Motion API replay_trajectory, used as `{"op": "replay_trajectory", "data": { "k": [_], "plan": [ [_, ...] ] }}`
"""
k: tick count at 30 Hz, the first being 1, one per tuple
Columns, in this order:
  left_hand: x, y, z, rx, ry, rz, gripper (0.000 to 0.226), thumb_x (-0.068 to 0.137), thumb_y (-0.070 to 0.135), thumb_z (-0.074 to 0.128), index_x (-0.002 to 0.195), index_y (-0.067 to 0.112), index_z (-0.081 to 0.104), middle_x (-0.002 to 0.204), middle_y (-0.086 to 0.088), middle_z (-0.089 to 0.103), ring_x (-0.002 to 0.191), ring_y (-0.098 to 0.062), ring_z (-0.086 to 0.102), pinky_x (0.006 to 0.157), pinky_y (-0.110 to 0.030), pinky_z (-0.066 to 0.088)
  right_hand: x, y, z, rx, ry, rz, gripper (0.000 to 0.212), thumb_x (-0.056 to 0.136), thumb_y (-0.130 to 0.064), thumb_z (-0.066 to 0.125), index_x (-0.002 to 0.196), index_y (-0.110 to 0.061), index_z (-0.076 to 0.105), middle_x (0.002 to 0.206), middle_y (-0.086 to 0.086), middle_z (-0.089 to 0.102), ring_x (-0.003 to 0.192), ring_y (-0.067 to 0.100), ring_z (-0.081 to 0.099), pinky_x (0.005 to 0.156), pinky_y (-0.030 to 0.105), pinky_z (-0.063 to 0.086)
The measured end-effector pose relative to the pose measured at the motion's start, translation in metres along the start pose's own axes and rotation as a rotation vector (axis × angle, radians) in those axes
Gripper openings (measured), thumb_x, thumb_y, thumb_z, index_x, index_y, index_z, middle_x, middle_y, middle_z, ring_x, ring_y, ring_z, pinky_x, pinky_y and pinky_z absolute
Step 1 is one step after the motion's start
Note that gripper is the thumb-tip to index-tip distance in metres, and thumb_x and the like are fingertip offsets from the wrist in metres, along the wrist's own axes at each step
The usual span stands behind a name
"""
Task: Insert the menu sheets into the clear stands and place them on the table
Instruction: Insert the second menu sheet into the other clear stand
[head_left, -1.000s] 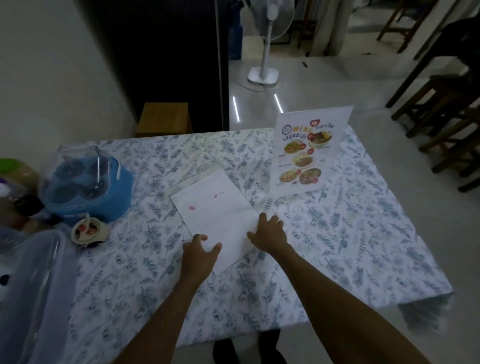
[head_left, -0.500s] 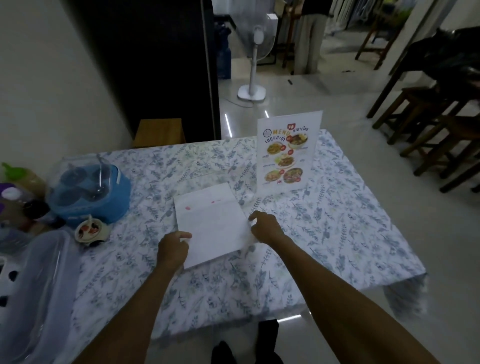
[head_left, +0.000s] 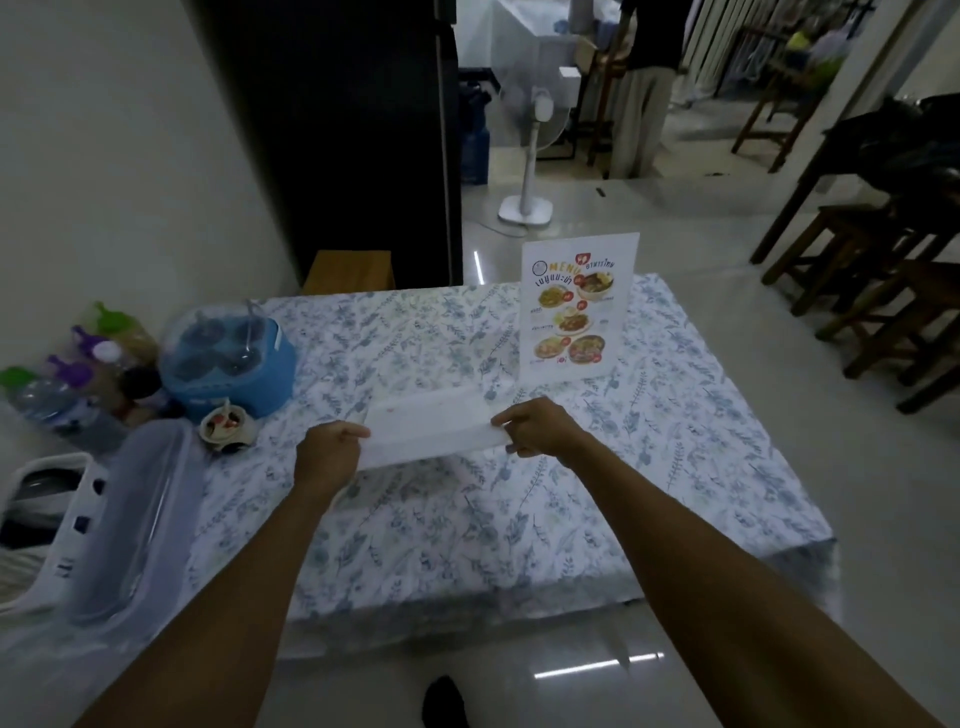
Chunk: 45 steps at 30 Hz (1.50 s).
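A white menu sheet (head_left: 428, 426), blank side up with faint red marks showing through, is lifted a little off the floral tablecloth (head_left: 467, 519). My left hand (head_left: 327, 457) grips its left edge and my right hand (head_left: 540, 427) pinches its right edge. Behind it, a clear stand (head_left: 576, 306) with a colourful menu inside stands upright near the table's far right. A second clear stand appears to lie flat under the lifted sheet, hard to make out.
A blue lidded container (head_left: 228, 358) and a small cup (head_left: 226, 426) sit at the table's left. Bottles (head_left: 78, 374) and a plastic bin (head_left: 130, 519) stand further left. Dark stools (head_left: 872, 291) are at the right; a white fan (head_left: 527, 156) stands behind.
Both hands went from resting on the flat sheet to gripping its side edges and raising it off the table. The camera pulled back and tilted up.
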<state>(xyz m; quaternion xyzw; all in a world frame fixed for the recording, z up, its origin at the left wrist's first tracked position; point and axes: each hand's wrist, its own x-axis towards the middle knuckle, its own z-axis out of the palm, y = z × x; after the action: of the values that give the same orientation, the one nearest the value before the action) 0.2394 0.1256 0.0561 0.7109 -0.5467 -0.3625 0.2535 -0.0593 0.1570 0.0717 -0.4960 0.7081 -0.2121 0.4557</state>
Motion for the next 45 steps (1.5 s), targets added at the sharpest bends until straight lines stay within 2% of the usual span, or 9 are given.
{"op": "replay_trajectory", "data": {
  "k": [5, 8, 12, 17, 23, 30, 39, 42, 45],
  "plan": [
    [-0.013, -0.014, -0.011, -0.089, -0.043, 0.028, 0.022, 0.092, 0.012, 0.059, 0.085, 0.027, 0.074, 0.109, -0.006, 0.072, 0.099, -0.028, 0.066, 0.082, -0.038, 0.052, -0.025, 0.016, 0.004, 0.083, 0.033, -0.055, 0.029, 0.088, -0.002, 0.061, 0.11, -0.012, 0.077, 0.105, 0.015, 0.075, 0.082, 0.023, 0.071, 0.066, 0.027, 0.058],
    [-0.013, -0.024, -0.016, -0.119, -0.096, 0.064, 0.034, 0.092, 0.001, 0.058, 0.081, 0.028, 0.074, 0.105, -0.007, 0.074, 0.1, -0.029, 0.069, 0.089, -0.045, 0.056, -0.031, 0.019, 0.003, 0.1, 0.054, -0.094, 0.027, 0.09, -0.005, 0.061, 0.11, -0.014, 0.077, 0.101, 0.017, 0.075, 0.081, 0.027, 0.069, 0.071, 0.035, 0.059],
    [-0.015, -0.016, -0.019, -0.209, -0.135, 0.091, 0.037, 0.085, -0.015, 0.062, 0.085, 0.02, 0.075, 0.11, -0.01, 0.073, 0.107, -0.028, 0.068, 0.097, -0.048, 0.054, -0.029, 0.013, -0.004, 0.09, 0.077, -0.138, 0.026, 0.091, -0.006, 0.064, 0.114, -0.011, 0.075, 0.102, 0.014, 0.075, 0.081, 0.019, 0.07, 0.065, 0.026, 0.057],
    [0.006, -0.011, -0.02, -0.179, -0.087, 0.202, 0.03, 0.079, -0.003, 0.077, 0.082, 0.027, 0.079, 0.102, -0.008, 0.076, 0.1, -0.026, 0.071, 0.094, -0.051, 0.055, -0.008, 0.0, -0.013, 0.104, 0.104, -0.163, 0.021, 0.091, -0.013, 0.069, 0.11, -0.013, 0.076, 0.098, 0.011, 0.076, 0.081, 0.022, 0.072, 0.071, 0.036, 0.06],
    [0.032, 0.019, -0.018, -0.093, -0.046, 0.325, 0.014, 0.082, 0.02, 0.08, 0.096, 0.019, 0.078, 0.096, 0.001, 0.076, 0.092, -0.011, 0.069, 0.083, -0.029, 0.052, 0.028, -0.024, -0.028, 0.067, 0.128, -0.188, 0.022, 0.093, -0.018, 0.067, 0.113, -0.011, 0.072, 0.099, 0.01, 0.074, 0.088, 0.026, 0.073, 0.07, 0.033, 0.061],
    [0.087, 0.065, -0.032, -0.073, -0.036, 0.378, 0.017, 0.089, 0.032, 0.072, 0.074, 0.026, 0.065, 0.067, 0.011, 0.068, 0.064, 0.004, 0.06, 0.058, -0.018, 0.042, 0.076, -0.07, -0.056, 0.049, 0.156, -0.21, 0.023, 0.094, -0.025, 0.066, 0.106, -0.006, 0.07, 0.103, 0.012, 0.073, 0.089, 0.027, 0.073, 0.079, 0.046, 0.062],
    [0.148, 0.072, -0.035, -0.121, -0.11, 0.359, 0.027, 0.091, 0.045, 0.066, 0.096, 0.018, 0.071, 0.099, -0.003, 0.076, 0.094, -0.019, 0.07, 0.083, -0.045, 0.053, 0.121, -0.088, -0.046, 0.074, 0.177, -0.125, 0.029, 0.094, -0.027, 0.064, 0.118, -0.011, 0.067, 0.1, 0.008, 0.074, 0.085, 0.022, 0.074, 0.076, 0.04, 0.063],
    [0.166, 0.065, -0.033, -0.125, -0.133, 0.355, 0.043, 0.084, 0.061, 0.064, 0.1, 0.022, 0.072, 0.103, 0.001, 0.076, 0.098, -0.015, 0.07, 0.085, -0.046, 0.056, 0.132, -0.087, -0.037, 0.074, 0.178, -0.076, 0.029, 0.095, -0.028, 0.063, 0.119, -0.012, 0.065, 0.099, 0.007, 0.075, 0.085, 0.022, 0.074, 0.076, 0.04, 0.063],
    [0.178, 0.062, -0.027, -0.117, -0.144, 0.348, 0.042, 0.087, 0.054, 0.066, 0.106, 0.018, 0.072, 0.106, -0.002, 0.075, 0.099, -0.016, 0.069, 0.087, -0.042, 0.055, 0.14, -0.084, -0.03, 0.059, 0.19, -0.043, 0.028, 0.095, -0.027, 0.061, 0.118, -0.01, 0.064, 0.098, 0.008, 0.074, 0.087, 0.024, 0.073, 0.078, 0.043, 0.062]
  ]
}}
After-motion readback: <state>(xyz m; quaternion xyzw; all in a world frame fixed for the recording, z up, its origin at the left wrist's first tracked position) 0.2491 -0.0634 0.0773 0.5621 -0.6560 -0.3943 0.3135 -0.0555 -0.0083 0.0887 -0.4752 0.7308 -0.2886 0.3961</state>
